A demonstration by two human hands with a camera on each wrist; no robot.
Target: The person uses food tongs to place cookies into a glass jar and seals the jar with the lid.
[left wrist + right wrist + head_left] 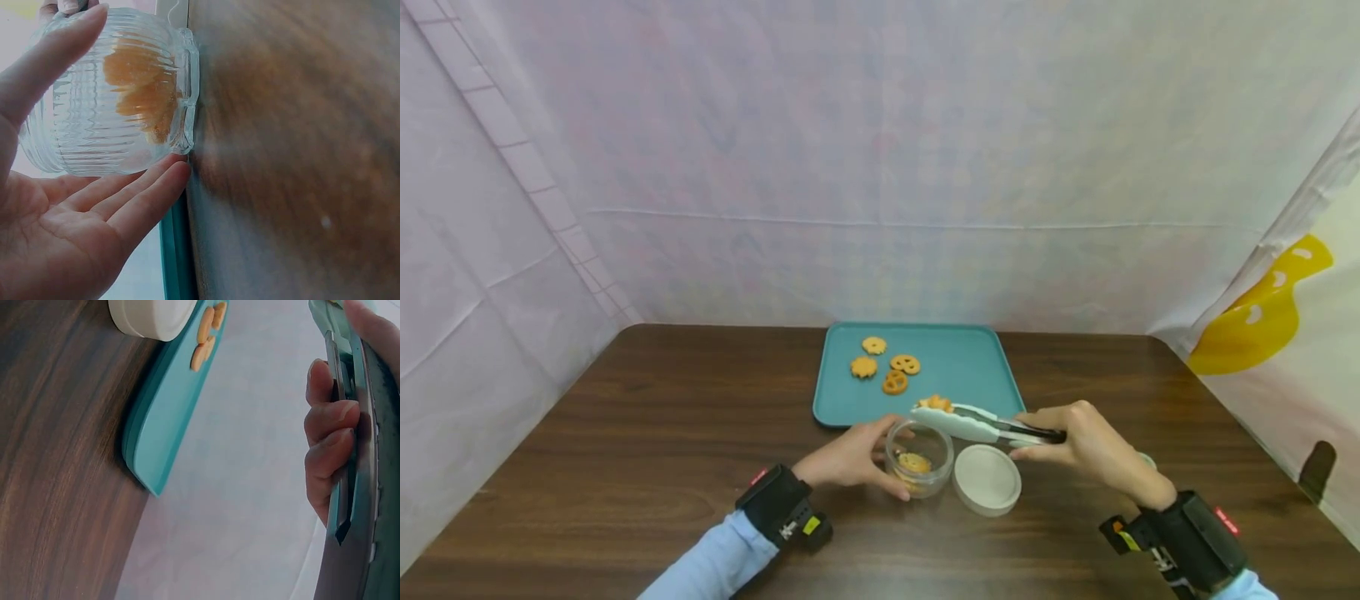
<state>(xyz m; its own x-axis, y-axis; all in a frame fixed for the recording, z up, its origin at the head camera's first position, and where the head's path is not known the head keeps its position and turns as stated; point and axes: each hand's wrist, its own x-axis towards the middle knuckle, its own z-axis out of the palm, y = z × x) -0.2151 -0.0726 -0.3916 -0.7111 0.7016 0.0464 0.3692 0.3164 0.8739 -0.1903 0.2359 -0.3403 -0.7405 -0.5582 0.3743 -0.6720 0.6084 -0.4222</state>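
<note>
My left hand [853, 457] steadies a clear ribbed glass jar [81, 119] on the table, thumb on one side and fingers on the other. A few cookies [140, 87] lie at the bottom of the jar. With my right hand [1086, 442] I grip a pair of tongs [966, 425] with pale mint tips and metal arms. Between those tips is a golden cookie [936, 403], held just above the far side of the jar's mouth. In the right wrist view the fingers [331, 453] wrap round the tongs' arms.
A teal tray [958, 358] lies behind the jar, with two scalloped cookies [863, 367] and two pretzel-shaped cookies [895, 382] on its left half. Right of the jar sits a round white lid [987, 479]. The brown wooden table [647, 433] meets a white curtain [880, 167] at the back.
</note>
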